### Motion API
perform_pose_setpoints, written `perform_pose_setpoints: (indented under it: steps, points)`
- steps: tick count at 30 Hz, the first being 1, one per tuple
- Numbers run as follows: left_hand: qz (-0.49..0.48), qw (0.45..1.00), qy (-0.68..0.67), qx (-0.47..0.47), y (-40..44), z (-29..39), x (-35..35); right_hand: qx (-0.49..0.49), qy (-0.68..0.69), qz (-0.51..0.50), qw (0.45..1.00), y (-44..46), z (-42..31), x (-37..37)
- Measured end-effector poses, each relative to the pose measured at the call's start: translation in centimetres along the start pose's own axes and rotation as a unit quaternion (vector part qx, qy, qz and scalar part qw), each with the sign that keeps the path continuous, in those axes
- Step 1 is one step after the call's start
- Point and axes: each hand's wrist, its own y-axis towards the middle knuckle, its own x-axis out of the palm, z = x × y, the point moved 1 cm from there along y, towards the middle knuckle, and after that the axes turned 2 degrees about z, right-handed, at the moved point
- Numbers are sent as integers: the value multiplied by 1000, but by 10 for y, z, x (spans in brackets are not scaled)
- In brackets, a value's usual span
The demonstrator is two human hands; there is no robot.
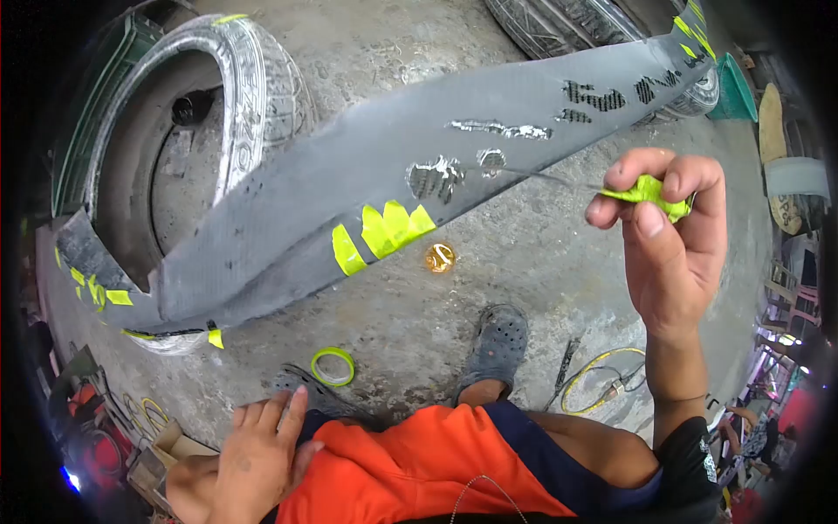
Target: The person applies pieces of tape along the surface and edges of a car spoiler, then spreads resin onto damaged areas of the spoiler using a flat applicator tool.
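My right hand [672, 218] is raised at the right, its fingertips pinching a crumpled piece of yellow-green tape [650, 194]. A thin, blurred strand runs left from it towards the grey panel [349, 157]. My left hand [257, 450] rests near my knee at the lower left, fingers extended and holding nothing. The long panel lies diagonally, with yellow-green tape pieces [393, 229] on its lower edge, several rough dark patches [436, 179] and a white-streaked strip [502, 129].
Tires [279, 96] stand behind the panel. On the floor are a green tape roll [333, 367], a small amber round object [440, 257] and a yellow cable [580, 384]. A green cone-like object [736, 92] stands at the upper right. My shoe [499, 345] is below the panel.
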Motion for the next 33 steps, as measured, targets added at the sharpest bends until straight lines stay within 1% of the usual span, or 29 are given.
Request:
perform_pose_setpoints:
  steps: [1,2,3,5,6,8,9,11,17,24,29,33]
  points:
    - [-14,995,98,1,-3,4,2,-1,0,-6,1000,0,2,0]
    - [-38,998,57,9,-7,-3,4,-9,-7,1,1000,0,3,0]
    - [-39,998,52,9,-8,-3,8,-19,-12,10,1000,0,5,1]
    - [-27,998,-11,-51,-9,-5,10,-20,-9,11,1000,0,10,1]
    - [-31,998,-13,-48,-8,-4,10,-26,-7,11,1000,1,12,0]
    - [-43,996,72,-37,-4,3,8,-29,-8,7,1000,1,16,-1]
    - [-46,996,68,-33,-4,5,7,-24,-12,9,1000,0,17,-2]
    - [-45,997,38,-42,-4,7,5,-45,-18,0,999,1,20,-4]
    - [-19,998,40,-37,-5,6,4,-84,-44,-29,995,4,24,-6]
    - [-24,998,52,-35,-10,-2,10,-77,-54,-32,995,4,26,-5]
    - [-41,996,56,-53,-10,5,6,-70,-41,-16,997,5,26,-5]
    - [-37,997,50,-53,-12,4,7,-52,-27,3,998,4,27,-2]
